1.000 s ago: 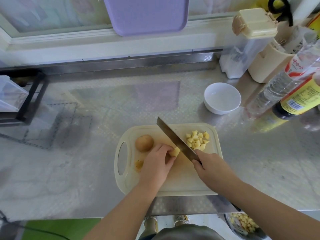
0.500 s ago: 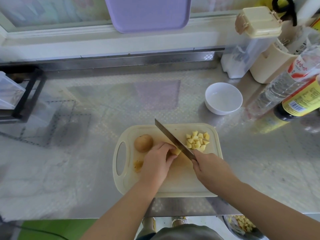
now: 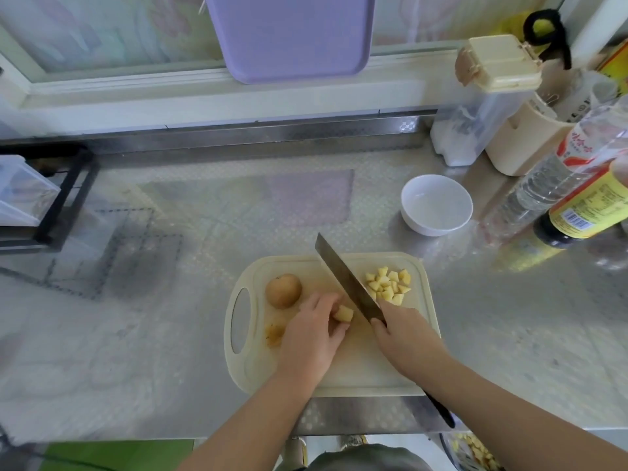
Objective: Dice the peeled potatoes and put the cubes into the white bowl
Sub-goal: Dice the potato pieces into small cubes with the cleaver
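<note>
A cream cutting board lies on the steel counter. My left hand holds a small potato piece down with curled fingers. My right hand grips a knife; its blade slants up and left, just right of that piece. A pile of yellow potato cubes lies on the board's far right corner. One whole brownish potato sits at the board's left. The white bowl stands empty beyond the board, to the right.
Bottles and a beige holder crowd the right edge, with a clear lidded container behind the bowl. A black rack stands at the left. A purple tray leans on the window ledge. A scrap lies near the board's handle.
The knife blade has shifted slightly right, off the held piece, which now shows beside my left fingertips. The cube pile and whole potato have not moved.
</note>
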{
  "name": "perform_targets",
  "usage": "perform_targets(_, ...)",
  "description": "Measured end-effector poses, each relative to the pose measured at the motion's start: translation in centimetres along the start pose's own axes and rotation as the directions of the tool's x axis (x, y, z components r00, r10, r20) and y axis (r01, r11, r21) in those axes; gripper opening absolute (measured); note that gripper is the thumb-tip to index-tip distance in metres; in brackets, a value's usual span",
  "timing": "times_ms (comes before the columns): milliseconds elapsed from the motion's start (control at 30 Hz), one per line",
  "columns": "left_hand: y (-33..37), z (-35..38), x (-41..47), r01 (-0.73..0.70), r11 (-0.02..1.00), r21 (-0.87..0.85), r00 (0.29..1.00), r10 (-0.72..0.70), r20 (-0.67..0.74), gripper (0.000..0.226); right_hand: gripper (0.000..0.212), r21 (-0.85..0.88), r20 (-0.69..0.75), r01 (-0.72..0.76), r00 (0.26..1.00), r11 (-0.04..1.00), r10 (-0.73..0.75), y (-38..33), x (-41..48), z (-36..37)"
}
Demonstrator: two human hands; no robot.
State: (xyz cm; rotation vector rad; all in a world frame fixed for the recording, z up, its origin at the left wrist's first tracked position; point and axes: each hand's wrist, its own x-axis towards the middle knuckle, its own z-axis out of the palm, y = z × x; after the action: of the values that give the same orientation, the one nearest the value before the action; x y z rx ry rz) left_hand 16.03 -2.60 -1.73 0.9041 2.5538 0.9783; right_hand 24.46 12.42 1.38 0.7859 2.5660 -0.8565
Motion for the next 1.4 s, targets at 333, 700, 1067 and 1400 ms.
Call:
perform_targets(333, 4.6, -6.0, 4.2, -0.277, 0.950, 0.143, 0.953, 0.291, -0.090, 0.015, 0.023, -0.433, -0.188, 0.106, 0.961, 0.895, -0.205, 1.6, -1.8, -5.2)
perform_targets(700, 6.7, -4.1, 8.1, -0.235, 0.936, 0.261, 0.915, 0.123, 0.384, 0.013, 0.026, -0.526, -0.129, 0.136, 0.963, 0.839, -0.238, 2.4, -2.2, -4.4)
perform_targets(1067, 6.3, -4.6, 9.9, -0.223, 0.968, 0.113, 0.963, 0.201, 0.179, 0.025, 0.020, -0.329, -0.064, 0.113, 0.988, 0.938, -0.142, 2.6, -2.4, -4.6)
perform_targets(1400, 2.2, -4.7, 2.7, 0.193, 0.981, -0.005, 0.976, -0.192, 0.106, 0.026, 0.015, 0.164, 0.022, 0.054, 0.998, 0.985, -0.058, 0.6, -1.6, -1.9)
